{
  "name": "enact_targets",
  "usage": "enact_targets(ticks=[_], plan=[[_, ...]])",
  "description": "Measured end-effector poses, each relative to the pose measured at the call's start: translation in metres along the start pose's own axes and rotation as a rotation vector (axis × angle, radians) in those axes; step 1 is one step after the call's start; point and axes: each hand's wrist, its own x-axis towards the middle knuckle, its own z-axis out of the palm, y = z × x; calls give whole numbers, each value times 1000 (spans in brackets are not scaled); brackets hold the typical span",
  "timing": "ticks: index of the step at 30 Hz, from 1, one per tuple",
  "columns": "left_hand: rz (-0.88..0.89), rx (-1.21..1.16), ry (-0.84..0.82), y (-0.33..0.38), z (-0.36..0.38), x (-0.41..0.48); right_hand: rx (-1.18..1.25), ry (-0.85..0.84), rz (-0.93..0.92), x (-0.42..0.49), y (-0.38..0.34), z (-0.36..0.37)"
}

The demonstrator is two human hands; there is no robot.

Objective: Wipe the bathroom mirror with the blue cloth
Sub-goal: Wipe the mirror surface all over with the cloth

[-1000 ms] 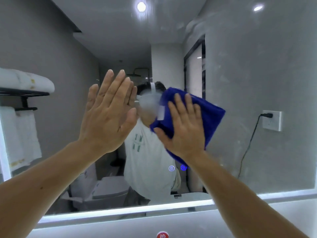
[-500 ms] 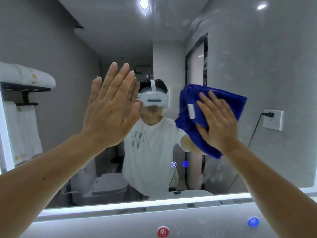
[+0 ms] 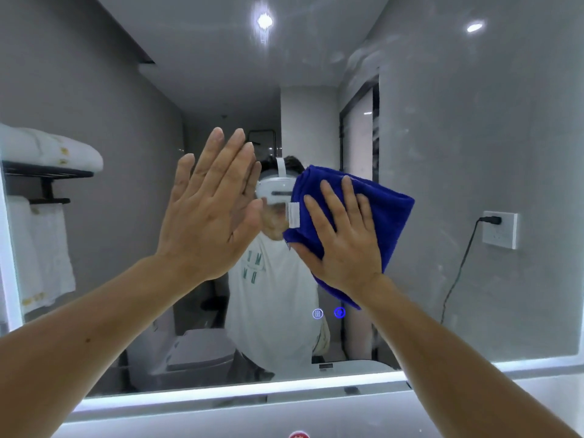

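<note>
The wall mirror (image 3: 474,153) is standing upright and filling most of the view. The folded blue cloth (image 3: 385,210) is lying flat against the glass near its middle, and the right grip (image 3: 344,245) is pressing on it with straight, spread fingers. The left grip (image 3: 208,222) is resting flat on the glass just beside the cloth, fingers pointing up. Two small lit icons (image 3: 317,313) are glowing on the glass just below the cloth, and a light strip (image 3: 221,392) is shining along the mirror's bottom edge.

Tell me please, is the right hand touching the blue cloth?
Touching. The head view shows the right hand lying flat on the blue cloth, fingers spread, with no gap, holding it against the mirror.
</note>
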Motion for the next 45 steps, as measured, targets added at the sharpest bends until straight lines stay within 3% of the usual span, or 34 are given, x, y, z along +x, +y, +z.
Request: enact_targets(ticks=[8, 16, 22, 25, 31, 37, 38, 42, 45], plan=[[-1, 18, -15, 5, 10, 14, 58, 8, 39, 50, 31, -5], [32, 0, -41, 16, 19, 19, 124, -169, -358, -9, 71, -27], [30, 65, -28, 3, 18, 39, 92, -54, 198, 133, 106, -18], [30, 90, -10, 1, 17, 58, 103, -42, 285, 172, 81, -8], [-35, 29, 51, 20, 2, 91, 151, -176, -114, 100, 51, -14], [-54, 61, -17, 36, -19, 96, 35, -352, -491, 66, 98, -27], [-52, 74, -29, 35, -24, 98, 29, -344, -458, 82, 107, -28], [-80, 101, -57, 25, -39, 109, 124, -215, -28, 178, 126, -22], [-115, 94, -72, 16, -44, 117, 178, -188, 149, 244, 112, -11]])
